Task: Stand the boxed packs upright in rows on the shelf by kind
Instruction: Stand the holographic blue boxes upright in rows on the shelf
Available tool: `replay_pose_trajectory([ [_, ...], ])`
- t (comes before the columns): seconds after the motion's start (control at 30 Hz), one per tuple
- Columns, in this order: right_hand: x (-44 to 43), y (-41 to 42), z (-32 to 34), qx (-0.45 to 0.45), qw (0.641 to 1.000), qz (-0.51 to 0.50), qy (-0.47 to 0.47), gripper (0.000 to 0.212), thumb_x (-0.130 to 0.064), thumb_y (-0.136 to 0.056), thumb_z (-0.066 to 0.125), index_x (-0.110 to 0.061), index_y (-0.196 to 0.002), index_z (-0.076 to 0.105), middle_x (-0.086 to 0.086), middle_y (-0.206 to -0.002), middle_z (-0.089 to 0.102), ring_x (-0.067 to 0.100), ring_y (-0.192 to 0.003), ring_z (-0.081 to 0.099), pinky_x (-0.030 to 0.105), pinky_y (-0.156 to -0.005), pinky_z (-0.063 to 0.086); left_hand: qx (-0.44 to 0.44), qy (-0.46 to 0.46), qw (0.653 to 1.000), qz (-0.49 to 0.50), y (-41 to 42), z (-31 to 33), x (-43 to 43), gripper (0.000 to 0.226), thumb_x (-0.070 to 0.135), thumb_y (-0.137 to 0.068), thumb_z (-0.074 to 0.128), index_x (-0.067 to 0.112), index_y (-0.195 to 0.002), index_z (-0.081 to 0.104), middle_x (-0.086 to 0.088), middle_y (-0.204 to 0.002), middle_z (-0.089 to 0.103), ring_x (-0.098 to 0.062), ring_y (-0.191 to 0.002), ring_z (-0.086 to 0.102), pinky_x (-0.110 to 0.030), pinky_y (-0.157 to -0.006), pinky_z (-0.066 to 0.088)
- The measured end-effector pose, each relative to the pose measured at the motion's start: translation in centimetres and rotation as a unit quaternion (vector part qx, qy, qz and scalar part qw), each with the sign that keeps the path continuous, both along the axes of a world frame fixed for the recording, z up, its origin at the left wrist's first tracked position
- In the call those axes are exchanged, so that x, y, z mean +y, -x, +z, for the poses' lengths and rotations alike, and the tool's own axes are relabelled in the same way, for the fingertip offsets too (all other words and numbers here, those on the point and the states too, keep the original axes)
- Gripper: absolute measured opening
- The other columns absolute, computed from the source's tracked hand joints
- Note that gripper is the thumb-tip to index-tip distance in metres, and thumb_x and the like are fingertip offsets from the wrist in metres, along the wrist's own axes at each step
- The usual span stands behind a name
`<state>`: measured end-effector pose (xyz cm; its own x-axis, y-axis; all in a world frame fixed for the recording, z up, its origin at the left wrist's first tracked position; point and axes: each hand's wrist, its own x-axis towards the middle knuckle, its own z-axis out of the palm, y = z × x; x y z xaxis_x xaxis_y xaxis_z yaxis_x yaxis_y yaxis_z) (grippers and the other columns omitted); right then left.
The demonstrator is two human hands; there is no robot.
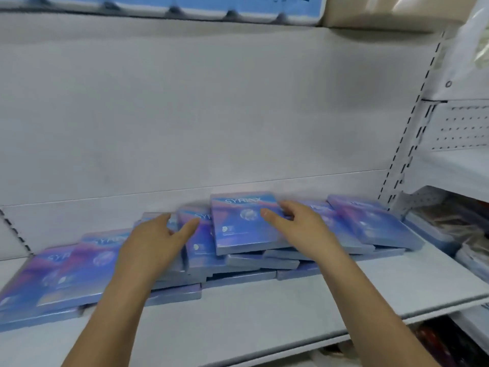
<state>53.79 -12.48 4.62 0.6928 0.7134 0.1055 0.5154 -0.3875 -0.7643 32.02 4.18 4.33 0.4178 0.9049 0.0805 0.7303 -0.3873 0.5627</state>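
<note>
Packs (87, 271) lie flat, heaped on shelf (264, 313). L hand (156, 242) over heap, fingers spread wide. R hand (299, 229) on top pack (238, 229), fingers loose, thumb on its face.

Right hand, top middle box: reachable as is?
Likely yes. The right hand is at the right edge of the top box, thumb over its face; nothing lies on it, and the left hand is apart, further left.

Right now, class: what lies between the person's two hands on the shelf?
In the head view, two flat blue SYRINX packs lie between the left hand and right hand: the top pack and a lower pack partly under it.
</note>
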Motion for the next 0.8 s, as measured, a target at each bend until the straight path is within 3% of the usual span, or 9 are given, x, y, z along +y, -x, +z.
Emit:
replay_pose_trajectory([
  [0.07, 1.6, -0.4, 0.2, -0.058, 0.995, 0.007, 0.078, 0.078, -0.086, -0.075, 0.055, -0.027, -0.126, 0.058, -0.008, -0.123, 0.065, 0.021, -0.117, 0.059, 0.034, -0.08, 0.042, 0.045, -0.01, 0.999, -0.004, -1.1, 0.2, -0.3, 0.073, 0.082, -0.08, 0.053, 0.024, -0.123, 0.059, -0.003, -0.117, 0.073, -0.029, -0.115, 0.064, -0.036, -0.079, 0.045],
  [0.13, 2.7, -1.0, 0.6, -0.08, 0.99, 0.02, 0.118, 0.094, -0.09, -0.069, 0.058, -0.028, -0.139, 0.052, -0.009, -0.14, 0.06, 0.022, -0.128, 0.056, 0.034, -0.082, 0.039, 0.054, -0.01, 0.998, -0.012, -2.0, 0.2, -0.1, 0.069, 0.076, -0.077, 0.065, 0.025, -0.122, 0.056, -0.006, -0.125, 0.071, -0.029, -0.116, 0.063, -0.034, -0.079, 0.045],
  [0.2, 3.3, -1.6, 1.0, -0.016, 0.994, 0.059, 0.089, 0.079, -0.083, -0.065, 0.071, -0.043, -0.131, 0.053, -0.029, -0.128, 0.059, 0.01, -0.12, 0.058, 0.024, -0.08, 0.039, 0.024, 0.02, 0.999, -0.013, -2.0, 0.6, 0.5, 0.083, 0.064, -0.077, 0.077, 0.018, -0.14, 0.05, -0.01, -0.137, 0.064, -0.03, -0.125, 0.059, -0.031, -0.082, 0.04],
  [0.27, 3.5, -2.3, 0.8, 0.078, 0.992, 0.097, 0.023, 0.061, -0.072, -0.061, 0.083, -0.049, -0.112, 0.058, -0.04, -0.109, 0.057, -0.005, -0.103, 0.06, 0.014, -0.077, 0.042, -0.045, 0.07, 0.997, -0.001, -0.8, 1.0, 1.4, 0.093, 0.055, -0.076, 0.084, 0.014, -0.15, 0.044, -0.013, -0.132, 0.067, -0.03, -0.123, 0.061, -0.032, -0.09, 0.044],
  [0.33, 3.9, -3.3, 0.0, 0.121, 0.987, 0.096, -0.037, 0.059, -0.054, -0.071, 0.087, -0.037, -0.122, 0.065, -0.024, -0.118, 0.068, 0.001, -0.102, 0.067, 0.018, -0.082, 0.051, -0.118, 0.115, 0.986, 0.023, 1.1, 1.5, 2.0, 0.089, 0.046, -0.077, 0.086, 0.014, -0.15, 0.047, -0.009, -0.11, 0.077, -0.027, -0.108, 0.07, -0.035, -0.094, 0.052],
  [0.4, 4.2, -3.6, -0.5, 0.177, 0.975, 0.086, -0.101, 0.041, -0.029, -0.084, 0.083, -0.024, -0.122, 0.07, -0.011, -0.107, 0.078, 0.002, -0.084, 0.074, 0.014, -0.065, 0.055, -0.187, 0.147, 0.971, 0.038, 3.5, 1.7, 2.5, 0.055, 0.036, -0.081, 0.085, 0.016, -0.13, 0.068, -0.002, -0.089, 0.081, -0.02, -0.086, 0.078, -0.029, -0.076, 0.06],
  [0.5, 4.4, -3.4, -1.2, 0.272, 0.941, 0.087, -0.184, 0.029, -0.009, -0.089, 0.075, -0.018, -0.116, 0.072, -0.007, -0.091, 0.081, 0.007, -0.072, 0.076, 0.017, -0.056, 0.056, -0.274, 0.167, 0.946, 0.053, 7.4, 2.2, 2.5, 0.02, 0.029, -0.088, 0.079, 0.017, -0.103, 0.08, -0.003, -0.091, 0.082, -0.018, -0.081, 0.079, -0.024, -0.06, 0.061],
  [0.67, 5.4, 0.9, 0.6, 0.341, 0.897, 0.158, -0.233, 0.023, -0.01, -0.088, 0.074, -0.015, -0.111, 0.076, 0.002, -0.104, 0.08, 0.016, -0.085, 0.078, 0.022, -0.061, 0.059, -0.382, 0.138, 0.908, 0.104, 14.2, 2.1, 2.5, 0.021, 0.026, -0.093, 0.073, 0.017, -0.112, 0.07, -0.007, -0.096, 0.081, -0.02, -0.077, 0.078, -0.029, -0.059, 0.059],
  [0.8, 7.7, 7.6, 2.4, 0.368, 0.867, 0.23, -0.246, 0.036, -0.011, -0.076, 0.076, -0.009, -0.112, 0.076, 0.009, -0.109, 0.079, 0.023, -0.089, 0.078, 0.028, -0.063, 0.061, -0.435, 0.114, 0.885, 0.118, 21.7, 1.0, 3.0, 0.025, 0.033, -0.094, 0.071, 0.026, -0.116, 0.063, -0.006, -0.096, 0.081, -0.021, -0.077, 0.079, -0.028, -0.053, 0.057],
])
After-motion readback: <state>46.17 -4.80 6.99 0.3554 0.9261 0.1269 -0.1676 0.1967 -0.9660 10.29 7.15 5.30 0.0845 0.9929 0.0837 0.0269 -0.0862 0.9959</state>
